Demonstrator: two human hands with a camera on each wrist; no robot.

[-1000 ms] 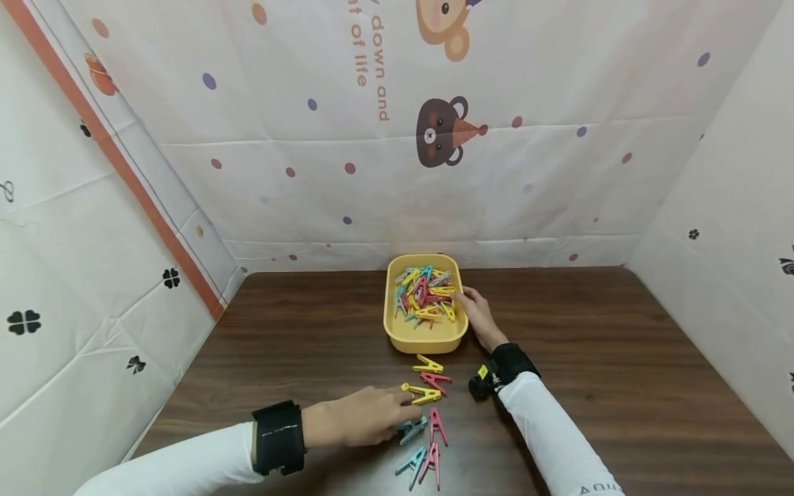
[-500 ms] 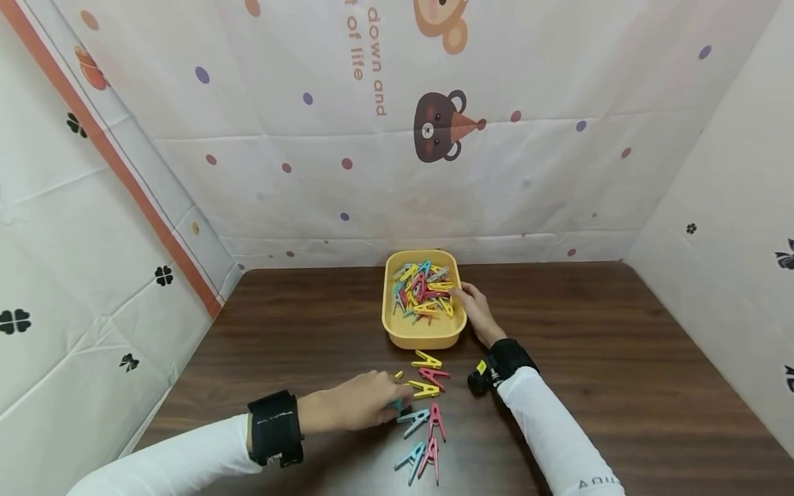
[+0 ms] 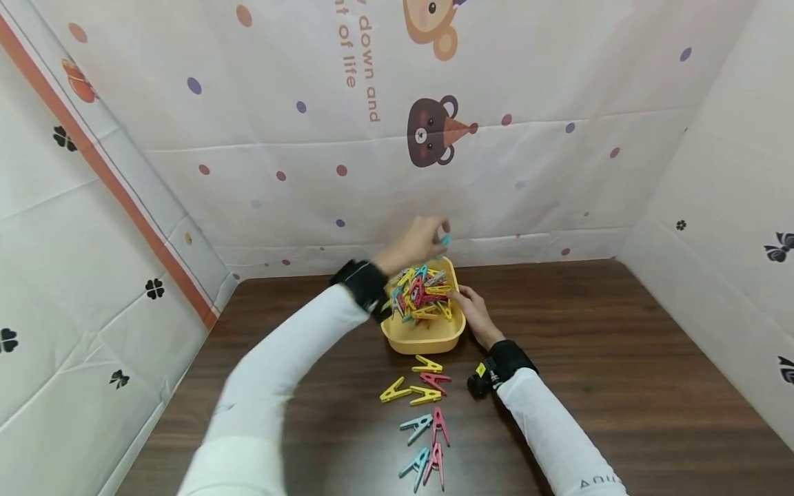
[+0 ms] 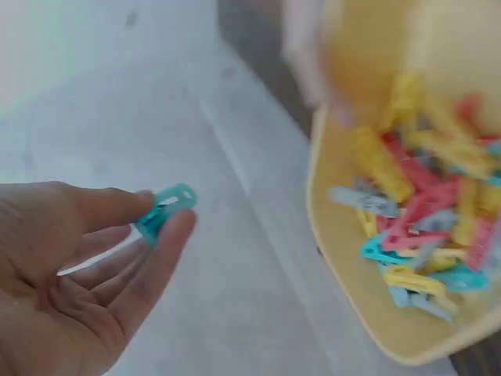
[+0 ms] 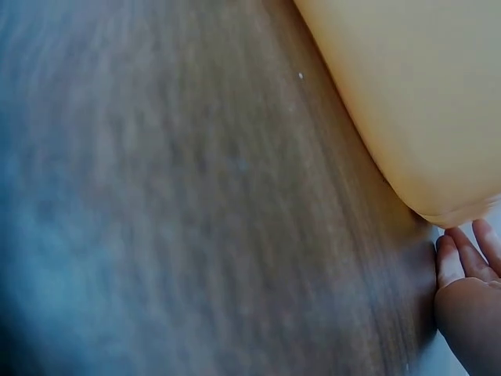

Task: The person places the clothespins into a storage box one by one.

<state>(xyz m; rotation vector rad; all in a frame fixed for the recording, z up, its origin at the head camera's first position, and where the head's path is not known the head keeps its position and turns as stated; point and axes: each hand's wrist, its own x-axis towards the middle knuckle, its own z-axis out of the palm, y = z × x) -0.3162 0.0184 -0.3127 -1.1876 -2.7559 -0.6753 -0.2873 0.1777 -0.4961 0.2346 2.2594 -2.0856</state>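
Note:
Over the far end of a yellow plastic bin, my left hand pinches a teal clothespin between thumb and fingertips. The bin holds a heap of clothespins in yellow, red, teal and grey. My right hand grips the bin's right rim, its thumb over the edge. From the right wrist, several fingers show against the outer wall; the thumb is out of that view. The left forearm covers part of the bin's left side.
Several clothespins lie on the dark wooden table in front of the bin: a yellow one at the left, a red one, and blue and pink ones nearer. A patterned cloth wall rises close behind the bin.
My left hand has taken a teal clothespin from the table and carried it forward above the bin's far end. The right hand has stayed at the bin's rim.

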